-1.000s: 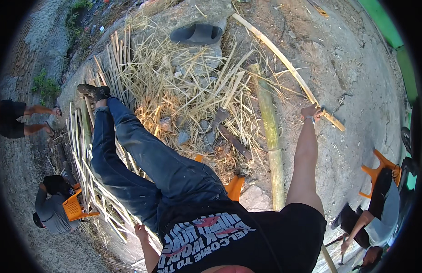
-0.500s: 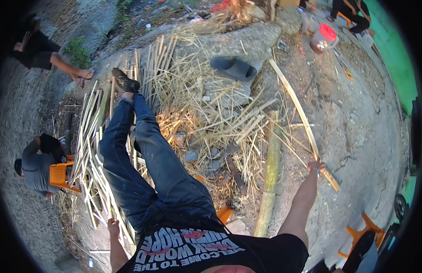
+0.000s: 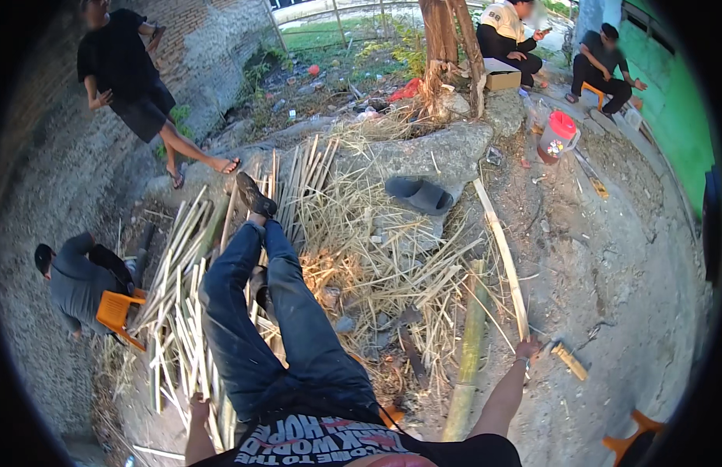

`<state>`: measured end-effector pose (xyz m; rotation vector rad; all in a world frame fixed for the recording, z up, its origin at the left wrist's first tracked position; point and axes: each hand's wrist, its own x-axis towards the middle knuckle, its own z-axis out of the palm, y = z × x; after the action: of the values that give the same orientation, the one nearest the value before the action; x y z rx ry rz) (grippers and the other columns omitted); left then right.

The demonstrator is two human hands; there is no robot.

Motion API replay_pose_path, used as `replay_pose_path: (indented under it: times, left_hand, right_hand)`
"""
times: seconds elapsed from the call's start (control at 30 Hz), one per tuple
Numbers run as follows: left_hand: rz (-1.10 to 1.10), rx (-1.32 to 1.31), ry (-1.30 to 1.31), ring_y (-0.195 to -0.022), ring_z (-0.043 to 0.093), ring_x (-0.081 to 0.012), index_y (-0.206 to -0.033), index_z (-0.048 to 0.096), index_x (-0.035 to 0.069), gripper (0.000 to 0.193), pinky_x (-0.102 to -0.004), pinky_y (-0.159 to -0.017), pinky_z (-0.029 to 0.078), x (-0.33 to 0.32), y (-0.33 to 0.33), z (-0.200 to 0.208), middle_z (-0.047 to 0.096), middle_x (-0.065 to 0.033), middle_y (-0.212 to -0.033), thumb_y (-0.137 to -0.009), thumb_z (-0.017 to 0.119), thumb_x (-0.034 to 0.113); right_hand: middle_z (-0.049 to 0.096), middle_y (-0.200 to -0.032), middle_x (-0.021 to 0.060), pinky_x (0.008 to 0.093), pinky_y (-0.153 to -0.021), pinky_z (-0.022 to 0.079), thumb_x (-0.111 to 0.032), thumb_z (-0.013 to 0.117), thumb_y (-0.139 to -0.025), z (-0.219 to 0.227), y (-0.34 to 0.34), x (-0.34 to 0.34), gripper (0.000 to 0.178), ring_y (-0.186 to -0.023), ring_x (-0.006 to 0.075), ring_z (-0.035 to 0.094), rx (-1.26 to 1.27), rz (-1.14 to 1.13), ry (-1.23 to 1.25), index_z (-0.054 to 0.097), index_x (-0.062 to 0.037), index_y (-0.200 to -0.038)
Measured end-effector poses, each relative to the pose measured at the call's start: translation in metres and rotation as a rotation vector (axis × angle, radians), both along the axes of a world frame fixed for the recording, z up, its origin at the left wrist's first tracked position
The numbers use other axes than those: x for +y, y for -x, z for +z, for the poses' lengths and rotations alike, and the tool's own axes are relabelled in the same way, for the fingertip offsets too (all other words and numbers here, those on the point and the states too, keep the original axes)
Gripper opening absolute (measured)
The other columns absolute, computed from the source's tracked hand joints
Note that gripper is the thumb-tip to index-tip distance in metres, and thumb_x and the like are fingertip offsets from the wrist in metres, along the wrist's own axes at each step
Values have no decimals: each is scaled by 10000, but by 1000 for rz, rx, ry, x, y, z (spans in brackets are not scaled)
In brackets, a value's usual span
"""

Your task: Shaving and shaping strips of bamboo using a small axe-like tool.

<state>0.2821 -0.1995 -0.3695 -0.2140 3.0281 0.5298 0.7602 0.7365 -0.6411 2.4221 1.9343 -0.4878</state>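
My right hand [image 3: 526,349] closes around the near end of a long pale bamboo strip [image 3: 502,249], which slants away along the ground toward a rock. A short yellowish piece of bamboo or wood [image 3: 569,362] lies just to the right of that hand. At the lower left, my left hand [image 3: 199,406] has its fingers curled, close to a pile of split bamboo sticks [image 3: 196,311]. Whether something is inside it is too small to make out. Between my legs and right arm lies a thick green bamboo pole [image 3: 468,342], beside scattered bamboo shavings [image 3: 353,194].
A grey slipper [image 3: 417,194] lies by the flat rock [image 3: 423,152]. A jug with a red lid [image 3: 559,136] stands at the back right. One person stands at left [image 3: 124,62]; another is bent over by an orange chair [image 3: 118,315]. Two more sit at the back right.
The view has tipped upward, showing more of the people and the tree behind. The short piece, formerly in line with the strip past my right hand, now appears apart from it.
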Motion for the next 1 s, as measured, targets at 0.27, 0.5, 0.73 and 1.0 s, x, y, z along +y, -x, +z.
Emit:
replay_pose_path:
  times: [0.27,0.5,0.73,1.0]
  left_hand:
    - [-4,-85,-236,-1001,658,-325,-1234,598,10,482,-440,-902,534,37,28,-60,634,-185,-1176,-817,779,172]
    - [-266,366,-347,-926,654,-257,-1282,621,7,425,-395,-815,534,117,102,35,693,-155,-1144,-944,652,263]
    - [-458,332,-1209,-1055,654,-184,-1273,583,-39,311,-311,-930,521,299,120,108,663,-125,-1170,-1010,583,129]
    - [-1039,165,-1488,-1028,660,-139,-1314,565,33,444,-298,-855,539,513,-10,166,679,-90,-1190,-906,736,64]
  right_hand:
    - [586,-1329,177,527,-997,458,-163,697,-828,60,13,-78,504,-1193,404,562,-81,129,-361,618,-127,-1325]
    - [674,-1172,206,444,-819,535,47,647,-784,205,25,-135,540,-947,352,670,485,-39,-675,609,-30,-1318]
    - [665,-1286,165,341,-906,537,12,682,-916,444,57,-140,522,-1064,211,664,742,225,-1298,531,31,-1415]
    - [690,-1225,200,320,-972,517,61,684,-922,618,188,-195,588,-1081,200,665,1179,719,-1231,464,35,-1467]
